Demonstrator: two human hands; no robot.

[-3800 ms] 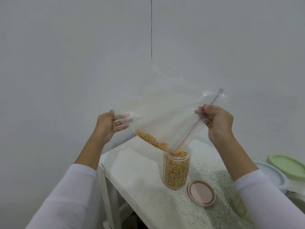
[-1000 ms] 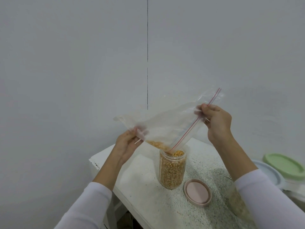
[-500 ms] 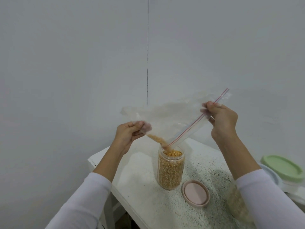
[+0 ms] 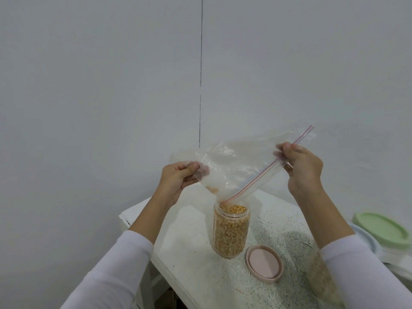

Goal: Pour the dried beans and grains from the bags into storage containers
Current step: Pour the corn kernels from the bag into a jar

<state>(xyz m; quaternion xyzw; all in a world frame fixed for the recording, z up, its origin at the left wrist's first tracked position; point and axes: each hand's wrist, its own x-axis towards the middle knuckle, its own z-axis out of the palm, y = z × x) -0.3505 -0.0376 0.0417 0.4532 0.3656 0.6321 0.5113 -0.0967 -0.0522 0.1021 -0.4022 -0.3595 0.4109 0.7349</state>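
Tipping a nearly empty bag (image 4: 234, 166) over the jar (image 4: 231, 230), the left hand (image 4: 176, 181) pinches its bottom corner and the right hand (image 4: 301, 168) pinches the zip edge. Few kernels (image 4: 213, 188) remain inside; the jar stands almost full on the desk (image 4: 191, 253), its pink lid (image 4: 264, 263) beside it. Capping looks to be left.

The green lid (image 4: 382, 229) at the right runs off the picture's edge, and the pale blue lid (image 4: 365, 238) under it is mostly covered. A second bag (image 4: 323, 279) lies half hidden behind the right sleeve (image 4: 365, 275); its contents are too blurred to name.
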